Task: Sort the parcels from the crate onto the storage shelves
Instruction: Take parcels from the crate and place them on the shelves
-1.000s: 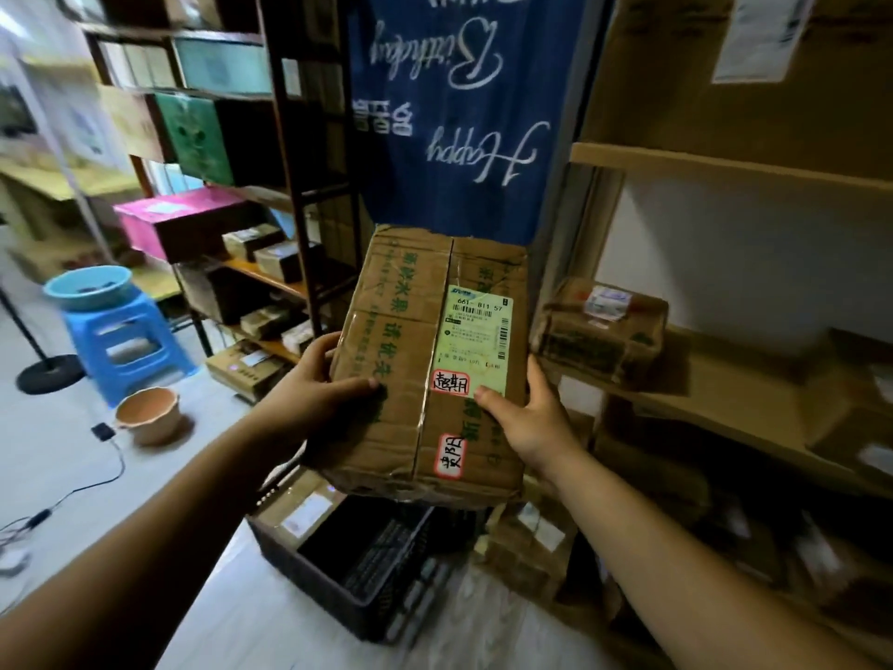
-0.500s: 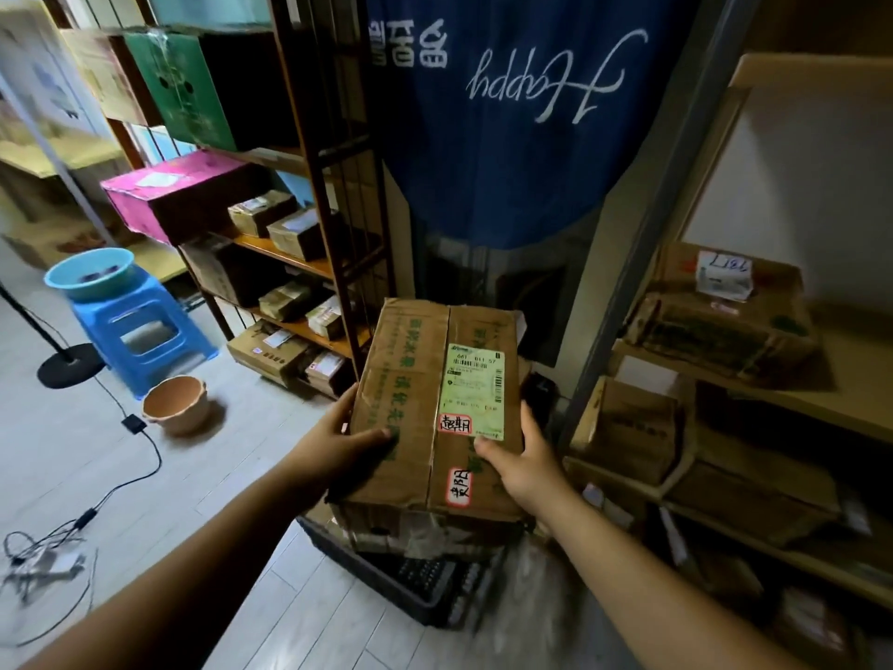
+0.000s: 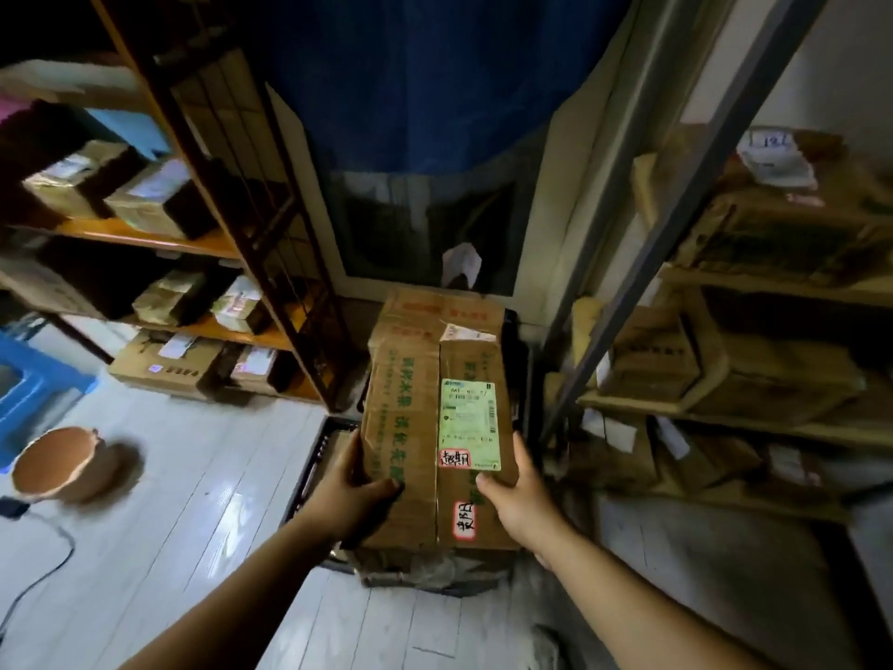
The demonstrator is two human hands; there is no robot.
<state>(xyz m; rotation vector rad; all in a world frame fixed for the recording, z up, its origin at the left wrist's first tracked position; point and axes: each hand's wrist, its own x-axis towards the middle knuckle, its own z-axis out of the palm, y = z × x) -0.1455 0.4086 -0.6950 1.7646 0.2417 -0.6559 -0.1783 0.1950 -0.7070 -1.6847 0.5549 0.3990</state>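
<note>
Crate (image 3: 311, 456) mostly hidden under parcel (image 3: 410, 427), only black edge peeking out at parcel's nine o'clock. Green label (image 3: 468, 423) print blurred, unreadable. Boxes on shelves (image 3: 773, 285) at three o'clock smeared.

Left hand (image 3: 349, 495) grips parcel's left edge: thumb on top, fingers wrapped round side, tips out of sight. Right hand (image 3: 519, 493) clamps right edge: thumb on top below label, fingers round side. Parcel dead centre, over crate.

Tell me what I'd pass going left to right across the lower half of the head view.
Brown bowl → left hand → parcel → right hand → right shelves.
</note>
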